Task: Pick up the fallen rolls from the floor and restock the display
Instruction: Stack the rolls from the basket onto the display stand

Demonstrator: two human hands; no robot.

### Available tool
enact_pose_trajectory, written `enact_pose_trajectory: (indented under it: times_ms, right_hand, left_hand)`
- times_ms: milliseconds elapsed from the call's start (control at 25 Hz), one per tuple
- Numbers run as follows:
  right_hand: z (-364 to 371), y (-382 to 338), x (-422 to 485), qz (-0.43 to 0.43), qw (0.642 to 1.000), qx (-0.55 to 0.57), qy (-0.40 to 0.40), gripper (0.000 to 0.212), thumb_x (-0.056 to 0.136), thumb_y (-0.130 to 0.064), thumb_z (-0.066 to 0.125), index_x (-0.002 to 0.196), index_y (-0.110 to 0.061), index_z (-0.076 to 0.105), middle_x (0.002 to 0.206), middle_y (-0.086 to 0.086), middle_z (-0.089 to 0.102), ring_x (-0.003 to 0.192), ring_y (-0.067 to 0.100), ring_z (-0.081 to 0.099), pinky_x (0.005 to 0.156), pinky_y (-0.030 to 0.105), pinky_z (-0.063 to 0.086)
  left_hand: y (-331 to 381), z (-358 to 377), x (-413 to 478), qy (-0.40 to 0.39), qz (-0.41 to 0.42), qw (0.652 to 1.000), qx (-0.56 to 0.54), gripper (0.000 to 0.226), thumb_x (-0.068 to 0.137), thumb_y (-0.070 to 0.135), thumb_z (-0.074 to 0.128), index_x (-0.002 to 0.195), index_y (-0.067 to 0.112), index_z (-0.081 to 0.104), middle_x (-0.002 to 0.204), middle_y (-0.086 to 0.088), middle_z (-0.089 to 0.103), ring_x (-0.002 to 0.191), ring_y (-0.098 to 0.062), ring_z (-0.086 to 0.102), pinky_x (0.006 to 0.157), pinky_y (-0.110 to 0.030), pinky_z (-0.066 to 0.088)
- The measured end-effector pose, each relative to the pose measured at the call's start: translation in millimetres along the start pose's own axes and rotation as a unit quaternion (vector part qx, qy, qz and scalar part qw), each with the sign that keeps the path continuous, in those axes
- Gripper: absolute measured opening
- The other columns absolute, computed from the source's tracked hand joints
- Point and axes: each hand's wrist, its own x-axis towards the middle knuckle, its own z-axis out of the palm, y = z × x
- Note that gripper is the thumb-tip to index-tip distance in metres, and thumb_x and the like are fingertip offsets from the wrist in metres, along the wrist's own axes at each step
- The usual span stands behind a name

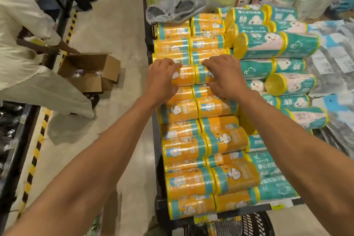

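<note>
A person reaches both bare arms over a shop display (157, 151) of stacked rolls (183, 149). The left hand (162, 76) and right hand (226, 78) curl their fingers (173, 65) over opposite ends of one orange roll (188, 75) lying on top of the stack. Its long axis runs side to side from hand to hand, parallel to its neighbours, neither hand nearer; seating it likely needs only a downward press.

Two orange plastic-wrapped cylindrical rolls with teal bands (186, 76), end to end on their sides atop the stack, one under each gripping hand, left hand (162, 77), right hand (225, 77) — matching orange rolls (191, 149) in rows on the dark display shelf (160, 205), teal rolls (277, 46) piled alongside.
</note>
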Motion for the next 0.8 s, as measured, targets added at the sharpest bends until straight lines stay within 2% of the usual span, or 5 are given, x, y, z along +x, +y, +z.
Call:
enact_pose_trajectory:
  times_ms: [280, 400, 480, 640, 800]
  right_hand:
    - [6.2, 0.8, 2.5, -0.001, 0.999, 0.038, 0.007, 0.079, 0.068, -0.034, 0.091, 0.139, -0.027, 0.056, 0.137, 0.002, 0.06, 0.129, 0.035, 0.05, 0.105, 0.05, 0.034]
    - [1.7, -12.4, -21.1, 0.034, 0.999, 0.039, 0.005, 0.089, 0.074, -0.037, 0.086, 0.15, -0.023, 0.043, 0.152, 0.011, 0.044, 0.141, 0.039, 0.038, 0.115, 0.054, 0.033]
    - [-5.2, -20.8, -61.8, 0.077, 0.993, 0.08, 0.029, 0.088, 0.083, -0.04, 0.08, 0.155, -0.02, 0.034, 0.16, 0.013, 0.033, 0.149, 0.038, 0.028, 0.12, 0.053, 0.028]
    - [-26.0, -21.8, -173.4, 0.086, 0.985, 0.131, 0.072, 0.069, 0.091, -0.042, 0.072, 0.148, -0.013, 0.045, 0.151, 0.014, 0.043, 0.141, 0.035, 0.037, 0.116, 0.052, 0.036]
    - [-34.5, -22.5, -291.7, 0.087, 0.98, 0.155, 0.09, 0.066, 0.092, -0.041, 0.073, 0.145, -0.011, 0.047, 0.146, 0.017, 0.048, 0.138, 0.038, 0.042, 0.116, 0.049, 0.033]
  left_hand:
    - [-3.6, 5.4, -7.2, -0.002, -0.049, 0.998, -0.041, 0.069, 0.075, 0.028, 0.082, 0.138, 0.029, 0.055, 0.14, 0.006, 0.055, 0.131, -0.021, 0.046, 0.106, -0.041, 0.035]
    - [9.1, -2.9, -28.2, 0.0, -0.056, 0.998, -0.028, 0.07, 0.081, 0.038, 0.077, 0.144, 0.026, 0.049, 0.148, 0.002, 0.05, 0.139, -0.022, 0.042, 0.116, -0.045, 0.031]
    - [24.9, -14.1, -63.6, 0.017, -0.059, 0.997, -0.04, 0.067, 0.086, 0.038, 0.072, 0.147, 0.024, 0.046, 0.15, 0.001, 0.048, 0.141, -0.022, 0.041, 0.118, -0.049, 0.031]
    - [78.2, -39.4, -167.5, 0.051, -0.067, 0.992, -0.089, 0.058, 0.092, 0.028, 0.071, 0.146, 0.016, 0.051, 0.145, -0.004, 0.054, 0.135, -0.023, 0.046, 0.112, -0.039, 0.039]
    - [154.8, -45.1, -276.7, 0.049, -0.108, 0.99, -0.071, 0.057, 0.092, 0.024, 0.073, 0.144, 0.012, 0.053, 0.142, -0.009, 0.057, 0.131, -0.026, 0.048, 0.108, -0.043, 0.044]
